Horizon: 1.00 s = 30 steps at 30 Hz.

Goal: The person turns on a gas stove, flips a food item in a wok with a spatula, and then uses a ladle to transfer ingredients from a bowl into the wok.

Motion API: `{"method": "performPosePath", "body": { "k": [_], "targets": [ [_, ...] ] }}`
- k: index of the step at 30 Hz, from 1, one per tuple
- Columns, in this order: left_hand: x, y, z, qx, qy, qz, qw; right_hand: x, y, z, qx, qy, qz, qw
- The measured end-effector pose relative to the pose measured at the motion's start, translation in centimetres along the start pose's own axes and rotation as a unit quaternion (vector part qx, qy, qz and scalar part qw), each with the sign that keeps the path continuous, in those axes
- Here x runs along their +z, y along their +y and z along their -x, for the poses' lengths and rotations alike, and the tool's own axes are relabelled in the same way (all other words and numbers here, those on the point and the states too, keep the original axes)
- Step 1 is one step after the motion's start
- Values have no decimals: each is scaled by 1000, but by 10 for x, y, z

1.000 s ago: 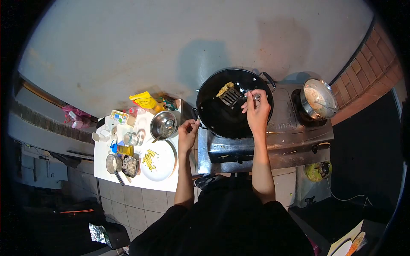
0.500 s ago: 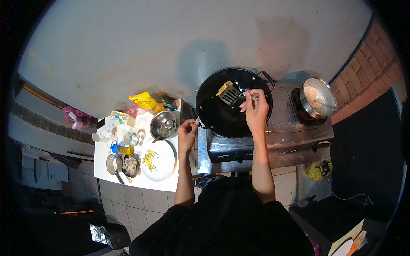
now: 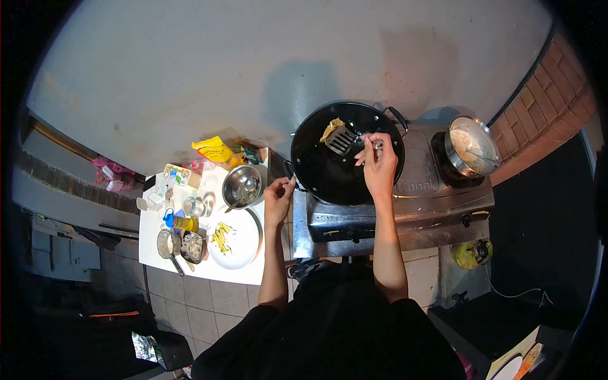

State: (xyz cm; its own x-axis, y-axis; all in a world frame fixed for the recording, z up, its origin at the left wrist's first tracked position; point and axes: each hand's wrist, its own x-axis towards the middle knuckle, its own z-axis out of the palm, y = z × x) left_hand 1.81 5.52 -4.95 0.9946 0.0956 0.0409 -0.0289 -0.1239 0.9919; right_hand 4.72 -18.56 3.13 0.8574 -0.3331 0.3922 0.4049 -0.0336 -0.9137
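Note:
A large black wok (image 3: 329, 180) sits on the stove's left side. My right hand (image 3: 379, 159) is closed on the handle of a slotted spatula (image 3: 342, 140) over the wok. The spatula's blade lies against a folded, yellowish-brown piece of food (image 3: 332, 128) in the upper part of the wok. At the wok's left edge, my left hand (image 3: 278, 197) has its fingertips pinched near the side handle (image 3: 289, 170); whether they grip it is too small to tell.
A white table (image 3: 209, 269) at the left holds a steel bowl (image 3: 235, 179), a white plate (image 3: 244, 250) with green strips, a yellow bag (image 3: 216, 151), an oil bottle (image 3: 185, 223) and small pans. A steel pot (image 3: 467, 142) stands on the right burner.
The spatula's blade has shifted slightly left, and the food piece has moved a little with it. My left hand has hardly moved.

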Motion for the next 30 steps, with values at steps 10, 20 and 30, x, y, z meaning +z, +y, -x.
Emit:
{"method": "performPosePath", "body": {
  "k": [10, 20, 30],
  "targets": [
    [6, 13, 5, 5, 27, 21, 999, 3, 4, 0, -54, -28, 12, 998],
    [5, 10, 3, 1, 14, 25, 1000, -19, -9, -5, 28, 25, 59, 998],
    [3, 10, 3, -14, 14, 18, 1000, -11, 7, -2, 51, 1, 65, 997]
  ]
}}
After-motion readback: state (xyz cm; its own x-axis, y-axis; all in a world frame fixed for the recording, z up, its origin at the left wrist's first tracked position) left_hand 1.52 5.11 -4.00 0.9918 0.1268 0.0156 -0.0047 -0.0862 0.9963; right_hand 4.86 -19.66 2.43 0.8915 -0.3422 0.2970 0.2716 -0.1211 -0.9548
